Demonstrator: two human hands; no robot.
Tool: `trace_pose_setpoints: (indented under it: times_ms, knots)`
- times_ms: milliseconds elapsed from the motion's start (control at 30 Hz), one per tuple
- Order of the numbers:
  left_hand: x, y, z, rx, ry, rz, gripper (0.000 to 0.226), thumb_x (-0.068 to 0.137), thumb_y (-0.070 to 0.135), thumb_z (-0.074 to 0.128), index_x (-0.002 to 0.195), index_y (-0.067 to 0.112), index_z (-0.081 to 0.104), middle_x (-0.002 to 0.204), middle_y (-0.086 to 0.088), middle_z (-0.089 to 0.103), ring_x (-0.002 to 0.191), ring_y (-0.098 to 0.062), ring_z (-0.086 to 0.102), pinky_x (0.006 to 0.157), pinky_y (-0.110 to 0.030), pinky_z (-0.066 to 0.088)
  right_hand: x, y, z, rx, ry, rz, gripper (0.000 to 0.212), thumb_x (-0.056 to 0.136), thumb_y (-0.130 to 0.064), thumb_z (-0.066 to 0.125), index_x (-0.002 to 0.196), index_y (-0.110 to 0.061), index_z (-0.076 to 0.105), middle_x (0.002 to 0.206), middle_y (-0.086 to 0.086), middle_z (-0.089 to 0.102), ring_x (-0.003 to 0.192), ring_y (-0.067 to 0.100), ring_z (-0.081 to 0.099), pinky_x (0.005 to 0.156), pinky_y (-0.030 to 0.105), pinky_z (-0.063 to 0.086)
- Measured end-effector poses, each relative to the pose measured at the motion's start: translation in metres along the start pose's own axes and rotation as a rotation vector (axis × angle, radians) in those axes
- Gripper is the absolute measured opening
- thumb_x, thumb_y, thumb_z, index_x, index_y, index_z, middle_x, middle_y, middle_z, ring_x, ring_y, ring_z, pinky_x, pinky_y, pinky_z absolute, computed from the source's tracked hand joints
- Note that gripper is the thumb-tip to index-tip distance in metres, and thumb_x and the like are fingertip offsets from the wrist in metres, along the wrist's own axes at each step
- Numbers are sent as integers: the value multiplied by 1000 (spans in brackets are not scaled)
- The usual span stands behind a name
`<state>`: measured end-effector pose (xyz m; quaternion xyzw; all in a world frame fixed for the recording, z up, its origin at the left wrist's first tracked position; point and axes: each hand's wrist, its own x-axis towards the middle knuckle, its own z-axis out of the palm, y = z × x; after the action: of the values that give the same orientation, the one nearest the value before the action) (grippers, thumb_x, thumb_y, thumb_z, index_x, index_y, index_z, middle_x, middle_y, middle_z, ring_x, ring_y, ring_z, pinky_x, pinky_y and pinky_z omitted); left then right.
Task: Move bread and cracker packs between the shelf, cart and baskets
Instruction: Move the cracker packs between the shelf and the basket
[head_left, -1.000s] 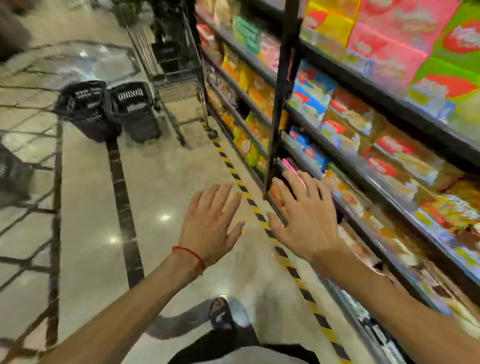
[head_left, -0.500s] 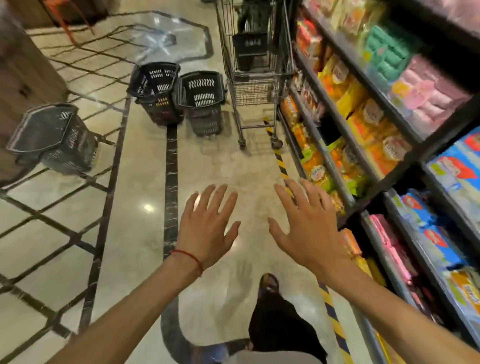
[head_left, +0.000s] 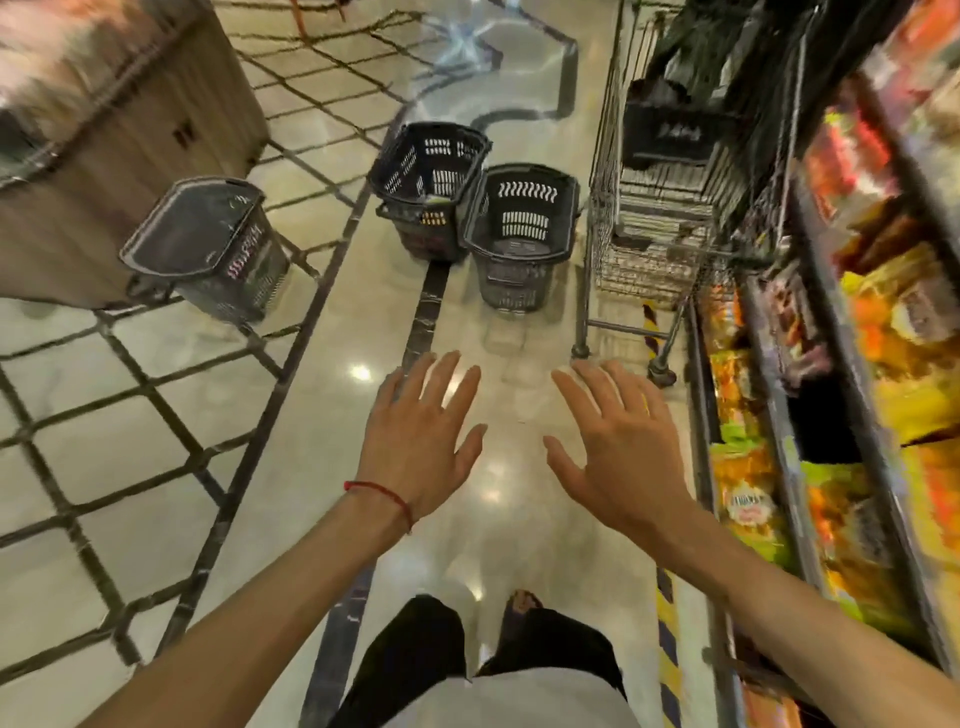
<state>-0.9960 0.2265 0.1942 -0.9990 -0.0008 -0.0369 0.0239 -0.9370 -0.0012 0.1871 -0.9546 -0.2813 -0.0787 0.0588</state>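
Cracker packs (head_left: 748, 499) lay on the shelf (head_left: 700, 426) just right of the right hand (head_left: 618, 452), farther from the left hand (head_left: 421, 441); all fingers (head_left: 602, 389) were spread, holding nothing.

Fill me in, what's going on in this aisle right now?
A person stands in a store aisle with both arms stretched forward. The left-hand grip and right-hand grip are open, fingers spread, holding nothing. Ahead on the floor two black baskets stand side by side, the left basket and the right basket, with a third basket apart at far left by a wooden counter. A wire cart is parked right of the pair, against the shelf of packs. No pack is in hand yet.
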Motion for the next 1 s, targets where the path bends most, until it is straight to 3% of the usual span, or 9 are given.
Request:
trace_pose_setpoints:
  times_ms: [300,633,1000]
  knots:
    - [166,-118,40,-39,-17,-114,59,99,51,50,150,22,46,157,-10,43,144,-33,40,113,-53,38,229,6,55,55,-10,-32,65,94,-55,51,150,-21,50,154,5,50,146,31,39,118,49,27]
    - [381,-291,66,-23,-51,-99,59,97,48,56,148,21,48,154,-10,46,142,-33,41,112,-50,38,491,-17,105,-12,-44,-42,66,96,-54,52,152,-19,49,155,6,49,147,29,38,121,47,28]
    - [619,-411,119,-19,-138,-65,59,99,49,49,150,21,44,156,-11,43,142,-33,39,113,-52,38,744,17,185,-22,-85,0,65,98,-53,53,153,-19,49,155,7,51,148,29,39,122,48,29]
